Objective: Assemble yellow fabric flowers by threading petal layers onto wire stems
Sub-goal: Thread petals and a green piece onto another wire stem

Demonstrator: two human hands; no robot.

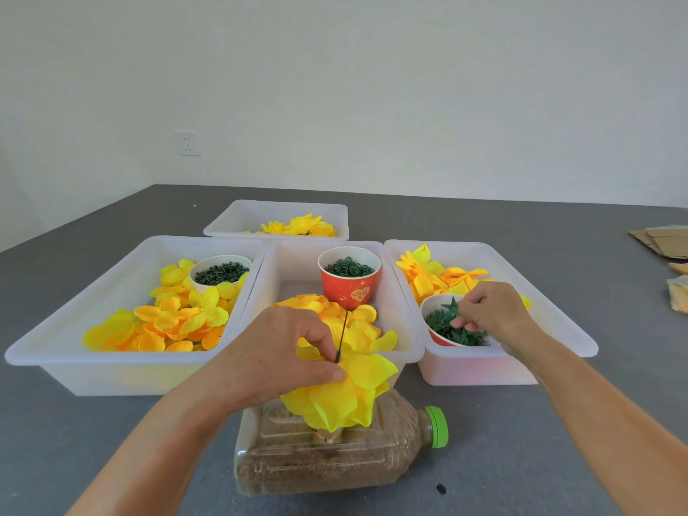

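Near centre, left hand (283, 351): grip clamped, thumb and fingers pinching the yellow flower (350, 392) on its dark wire stem (342, 335).
Right hand (491, 314): fingertips pinched together on green leaf pieces (450, 329) in the right cup (433, 335).
Beneath flower: sand-filled bottle (335, 463) lying on the table (521, 441).
Beyond: white trays (67, 351) of loose petals (175, 322).

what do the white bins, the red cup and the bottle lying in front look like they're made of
White bins: apparently translucent plastic with a smooth finish, since yellow petals glow through the wall.
Red cup: probably coated paper, with a thin rolled white rim and a printed side.
Bottle: clear plastic with ribbed walls that show brown grains inside; its green cap looks like ridged plastic.
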